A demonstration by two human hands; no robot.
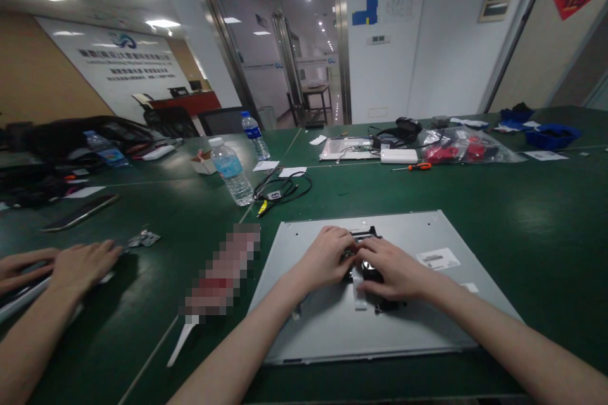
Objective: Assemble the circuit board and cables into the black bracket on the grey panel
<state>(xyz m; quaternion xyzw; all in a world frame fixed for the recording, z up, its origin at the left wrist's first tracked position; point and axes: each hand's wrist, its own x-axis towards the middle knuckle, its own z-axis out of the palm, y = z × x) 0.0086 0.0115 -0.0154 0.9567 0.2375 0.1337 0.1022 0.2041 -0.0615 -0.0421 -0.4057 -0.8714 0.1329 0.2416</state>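
1. One black part (375, 233) is seen near the middle of one pale panel (313, 329), which is laid flat on the green table (546, 215). The part is partly covered by both hands.
2. The left hand (327, 256) is placed at the part's left side; its fingers are bent and held close together, with the tips set against the part.
3. The right hand (392, 269) is placed over the part's right side. Its thumb and forefinger are held apart, with part of the black body shown between them. Whether either hand is clamped on the part cannot be told.
4. One pale strip (360, 296) is seen between the hands, extended toward the near side. Two labels (437, 259) are borne by the panel, both right of the hands.
5. Left of the panel, one blurred object (223, 272) with one white nozzle (182, 340) is shown. Farther left, two hands of a co-worker (85, 262) are seen.
6. Three bottles (232, 174) are stood on the table's far left side; one black cable (289, 188) is coiled beside the nearest.
7. At far right, one screwdriver (418, 167), one white box (399, 156), one clear bag (494, 150) and two blue trays (553, 137) are set out.
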